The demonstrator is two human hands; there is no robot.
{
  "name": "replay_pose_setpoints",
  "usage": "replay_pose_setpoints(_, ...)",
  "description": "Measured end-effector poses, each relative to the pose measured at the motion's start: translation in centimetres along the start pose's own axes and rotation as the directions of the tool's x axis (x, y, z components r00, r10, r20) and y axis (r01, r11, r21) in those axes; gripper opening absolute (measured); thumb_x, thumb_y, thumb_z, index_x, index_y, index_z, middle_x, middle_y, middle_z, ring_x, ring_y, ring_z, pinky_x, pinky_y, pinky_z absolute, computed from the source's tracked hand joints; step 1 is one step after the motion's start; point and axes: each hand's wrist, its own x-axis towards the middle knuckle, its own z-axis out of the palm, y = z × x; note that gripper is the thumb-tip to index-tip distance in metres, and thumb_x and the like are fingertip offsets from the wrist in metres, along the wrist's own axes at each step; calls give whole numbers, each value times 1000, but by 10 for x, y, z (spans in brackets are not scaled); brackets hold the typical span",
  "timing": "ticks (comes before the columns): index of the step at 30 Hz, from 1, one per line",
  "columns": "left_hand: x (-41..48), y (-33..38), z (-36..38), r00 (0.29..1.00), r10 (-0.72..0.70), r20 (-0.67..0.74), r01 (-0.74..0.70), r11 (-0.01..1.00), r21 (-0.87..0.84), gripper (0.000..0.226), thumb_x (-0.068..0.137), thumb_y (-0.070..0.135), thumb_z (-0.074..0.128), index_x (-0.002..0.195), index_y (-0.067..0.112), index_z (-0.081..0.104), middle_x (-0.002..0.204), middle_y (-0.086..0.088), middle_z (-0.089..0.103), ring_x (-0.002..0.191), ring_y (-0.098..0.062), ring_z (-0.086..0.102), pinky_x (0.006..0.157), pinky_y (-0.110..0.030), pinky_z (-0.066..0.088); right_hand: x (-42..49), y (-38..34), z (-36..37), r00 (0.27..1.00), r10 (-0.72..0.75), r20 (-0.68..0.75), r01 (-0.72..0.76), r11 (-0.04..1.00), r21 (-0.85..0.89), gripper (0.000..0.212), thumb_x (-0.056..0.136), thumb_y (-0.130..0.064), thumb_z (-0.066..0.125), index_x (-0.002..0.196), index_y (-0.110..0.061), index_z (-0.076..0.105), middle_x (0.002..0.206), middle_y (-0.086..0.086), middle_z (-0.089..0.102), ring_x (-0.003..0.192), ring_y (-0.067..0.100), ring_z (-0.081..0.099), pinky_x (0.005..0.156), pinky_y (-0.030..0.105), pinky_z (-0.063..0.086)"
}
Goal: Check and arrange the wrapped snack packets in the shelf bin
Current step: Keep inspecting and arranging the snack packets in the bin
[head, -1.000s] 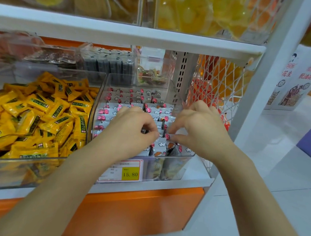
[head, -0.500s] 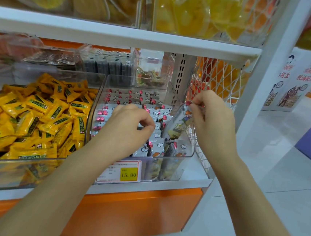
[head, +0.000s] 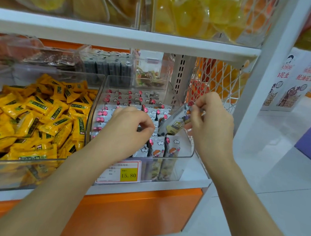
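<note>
A clear plastic shelf bin (head: 189, 151) holds several white wrapped snack packets (head: 159, 148) standing in rows, printed with clouds and a red mark. My right hand (head: 210, 127) pinches the top of one packet (head: 177, 123) and holds it tilted above the bin's right side. My left hand (head: 129, 128) reaches down into the middle of the bin with curled fingers among the packets; what its fingertips hold is hidden.
A neighbouring bin (head: 32, 165) on the left is piled with yellow wrapped sweets. A price tag (head: 124, 172) reading 15.80 sits on the bin front. Further clear bins stand behind, a white shelf (head: 120, 36) overhead, and a white mesh basket (head: 217, 80) to the right.
My right hand has lifted one packet out of the front rows and raised it to the bin's right side. My left hand has stayed in the bin, shifting only slightly.
</note>
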Motion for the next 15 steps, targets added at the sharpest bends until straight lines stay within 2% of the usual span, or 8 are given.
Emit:
replay_pose_setpoints(3, 0, 0, 0, 1000, 1, -1, -1, 1000, -1, 12, 90, 23, 54, 86, 28, 65, 86, 16, 48, 100, -16, 42, 77, -27, 32, -2, -4, -1, 997, -62, 43, 65, 996, -62, 6, 95, -12, 43, 89, -11, 44, 74, 8, 58, 66, 28, 61, 60, 47, 50)
replay_pose_setpoints(6, -1, 1, 0, 1000, 16, -1, -16, 1000, 5, 12, 90, 22, 55, 86, 26, 66, 82, 17, 46, 97, -17, 43, 75, -27, 32, -1, -4, -3, 989, -126, 72, 133, 985, -106, 6, 93, -12, 46, 88, -10, 46, 66, 6, 56, 59, 24, 53, 56, 41, 45)
replay_pose_setpoints(8, -1, 1, 0, 1000, 16, 0, -16, 1000, 0, 12, 90, 23, 55, 85, 27, 65, 81, 18, 46, 96, -16, 43, 74, -28, 33, 1, -2, -5, 992, -116, 53, 121, 989, -89, 5, 91, -11, 46, 86, -11, 46, 62, 3, 53, 55, 21, 49, 53, 38, 41)
replay_pose_setpoints(12, 0, 0, 0, 1000, -1, 3, 1, 1000, -21, 12, 90, 23, 55, 83, 29, 63, 84, 15, 46, 97, -15, 42, 75, -26, 32, 3, 1, -10, 996, -85, 39, 85, 996, -6, 6, 88, -8, 45, 83, -11, 45, 58, 4, 50, 55, 21, 52, 53, 38, 42)
replay_pose_setpoints(15, 0, 0, 1, 1000, 0, 2, 0, 1000, -14, 12, 89, 25, 55, 84, 29, 64, 84, 15, 47, 98, -15, 42, 76, -26, 31, 4, 4, -12, 996, -82, 47, 83, 996, -17, 7, 88, -8, 46, 84, -13, 44, 58, 0, 45, 48, 14, 36, 49, 34, 34)
